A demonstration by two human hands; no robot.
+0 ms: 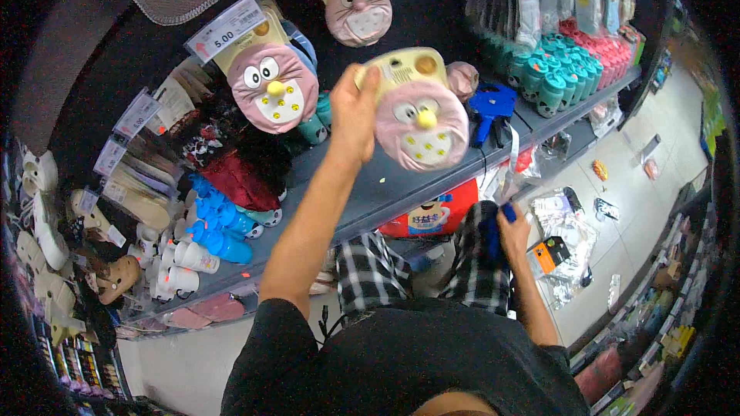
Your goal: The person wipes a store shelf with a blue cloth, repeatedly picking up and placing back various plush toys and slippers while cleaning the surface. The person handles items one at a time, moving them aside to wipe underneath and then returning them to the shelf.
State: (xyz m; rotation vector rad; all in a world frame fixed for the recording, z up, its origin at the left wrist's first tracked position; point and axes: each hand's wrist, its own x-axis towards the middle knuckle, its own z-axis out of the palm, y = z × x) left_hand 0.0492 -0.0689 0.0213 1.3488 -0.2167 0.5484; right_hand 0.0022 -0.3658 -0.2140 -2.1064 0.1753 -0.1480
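Observation:
My left hand [354, 118] grips the cream backing card of a pink plush cartoon-faced item [422, 127], with a yellow nose and white mouth patch, held in front of the shelf. Low on the right, beside my knee, my right hand [514, 234] is closed around a dark blue thing [492, 237], probably cloth; its full shape is hidden. A matching pink plush item [274, 89] hangs on its card to the left, and another pink one [358, 11] hangs farther back. A blue price-label gun [492, 107] rests on the shelf, right of the held item.
The grey shelf [358, 202] carries teal bottles [552, 89], blue bottles [222, 231] and white cups [188, 260]. Packaged goods [529, 6] hang at upper right. Below stands a red printed container [428, 211]. Plastic packaging [563, 225] and an orange-black box [549, 255] lie on the tiled floor.

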